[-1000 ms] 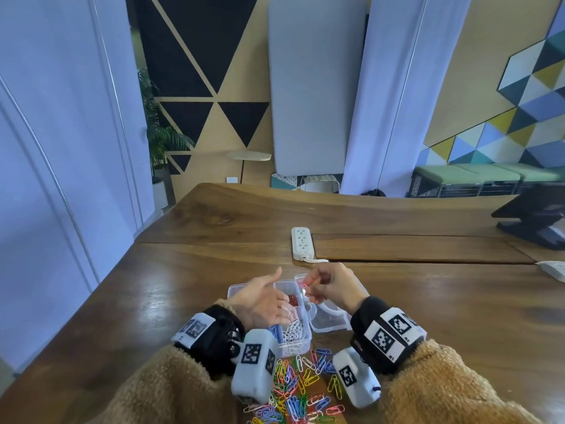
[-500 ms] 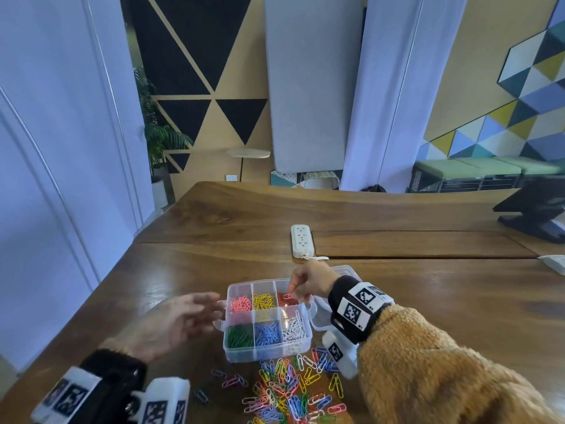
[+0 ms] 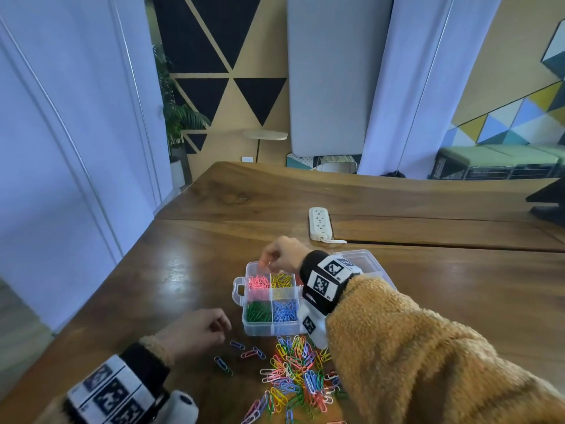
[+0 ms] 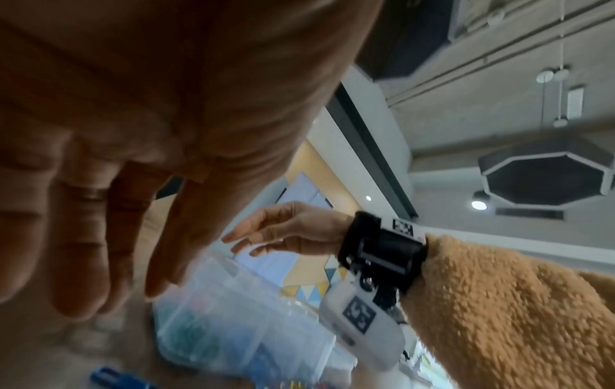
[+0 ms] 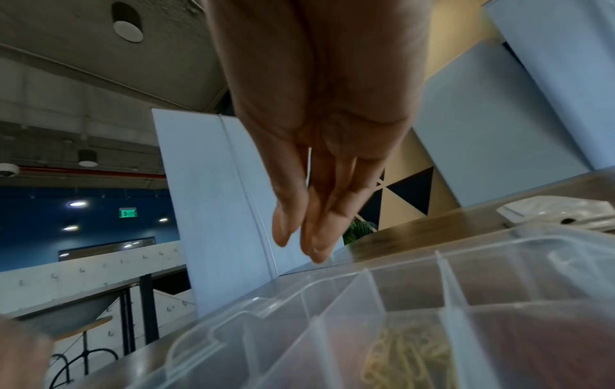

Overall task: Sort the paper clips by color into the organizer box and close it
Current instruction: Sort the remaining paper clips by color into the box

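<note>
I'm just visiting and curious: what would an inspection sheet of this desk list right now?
Surface: wooden table, glossy.
Job's things: clear organizer box, lid open, with pink, yellow, green and blue clips in separate compartments; mixed paper clip pile in front of it.
Clutter: a few stray clips left of the pile.
Hands: right hand above the pink compartment, fingertips together, no clip visible; left hand hovering near the stray clips, holding nothing.
Cables: white power strip behind the box.
Surroundings: potted plant, patterned walls, green bench.
</note>
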